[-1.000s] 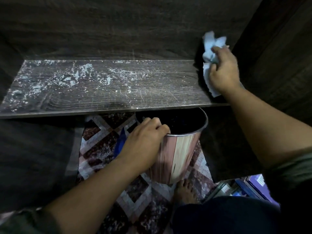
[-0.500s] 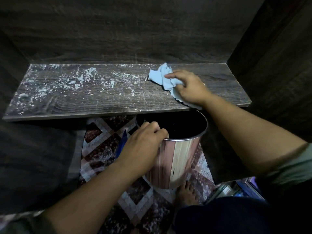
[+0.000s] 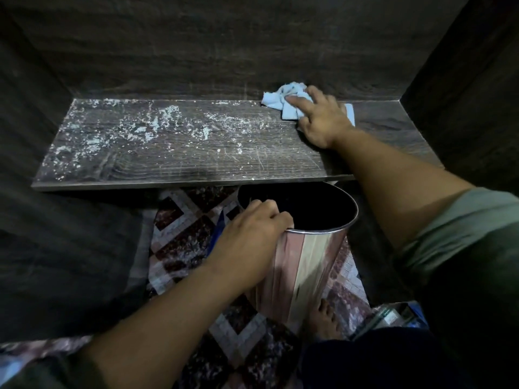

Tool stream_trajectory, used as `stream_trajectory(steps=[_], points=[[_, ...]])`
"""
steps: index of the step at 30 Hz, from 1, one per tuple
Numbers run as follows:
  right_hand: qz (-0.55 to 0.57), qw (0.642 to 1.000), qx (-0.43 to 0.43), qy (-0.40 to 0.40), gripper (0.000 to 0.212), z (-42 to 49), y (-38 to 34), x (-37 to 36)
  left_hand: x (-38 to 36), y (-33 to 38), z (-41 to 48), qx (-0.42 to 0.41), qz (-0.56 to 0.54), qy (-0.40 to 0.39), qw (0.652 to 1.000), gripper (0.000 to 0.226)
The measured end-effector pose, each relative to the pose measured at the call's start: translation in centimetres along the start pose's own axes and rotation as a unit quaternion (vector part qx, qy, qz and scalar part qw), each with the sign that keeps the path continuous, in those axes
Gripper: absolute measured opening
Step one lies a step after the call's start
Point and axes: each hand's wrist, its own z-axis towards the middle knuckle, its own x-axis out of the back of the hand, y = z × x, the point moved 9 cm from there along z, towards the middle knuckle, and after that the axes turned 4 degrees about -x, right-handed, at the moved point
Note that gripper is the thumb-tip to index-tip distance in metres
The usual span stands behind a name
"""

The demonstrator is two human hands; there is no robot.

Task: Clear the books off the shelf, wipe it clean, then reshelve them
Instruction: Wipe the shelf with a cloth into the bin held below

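Your right hand (image 3: 323,122) presses the cloth (image 3: 283,103), fingers spread, at the back right of the shelf (image 3: 196,158). The cloth looks soft and probably bunches, so pin it under your palm. Your left hand (image 3: 252,234) grips the rim of the bin (image 3: 309,262) below the shelf front.

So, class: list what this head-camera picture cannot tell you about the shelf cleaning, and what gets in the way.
All in the head view:
Inside of the bin: too dark to show contents.
The cloth: partly covered by the right hand pressing it.
The blue object beside the bin: mostly hidden by the left hand; unidentifiable.
The books, lower right: blurred, cut off by the person's dark clothing.
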Motion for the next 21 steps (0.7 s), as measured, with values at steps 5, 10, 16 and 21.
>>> stream_trajectory(steps=[5,10,16,21], points=[[0.083,0.997,-0.007,0.007,0.055,-1.6,0.8,0.6,0.1,0.1,-0.2,0.003,0.011,-0.007,1.000,0.035],[0.133,0.991,0.010,0.023,0.060,-6.7,1.2,-0.2,0.1,0.4,-0.8,0.004,0.028,-0.030,0.999,0.034],[0.253,0.959,-0.018,0.125,0.048,-9.3,4.1,4.9,0.2,1.1,-1.5,-0.006,0.027,-0.058,0.998,0.029],[0.081,0.966,-0.232,0.078,0.047,-9.5,10.9,5.2,0.6,0.9,-1.7,-0.002,0.029,-0.067,0.997,0.032]])
